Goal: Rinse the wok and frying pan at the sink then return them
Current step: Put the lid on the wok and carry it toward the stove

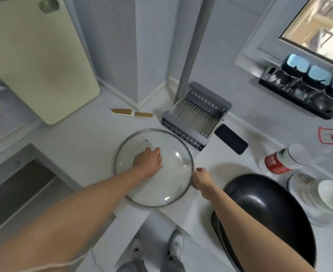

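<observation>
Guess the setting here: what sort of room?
Most likely a small home kitchen: a sink set in a white countertop, a black wok, and a dish rack.

A round glass lid with a metal rim (157,185) lies flat on the white surface (87,140). The left hand (149,160) grips its wooden knob (159,159); the right hand (201,180) holds its right rim. Right of the lid sits a black wok (263,209); behind the lid stands a grey metal dish rack (196,116).
</observation>
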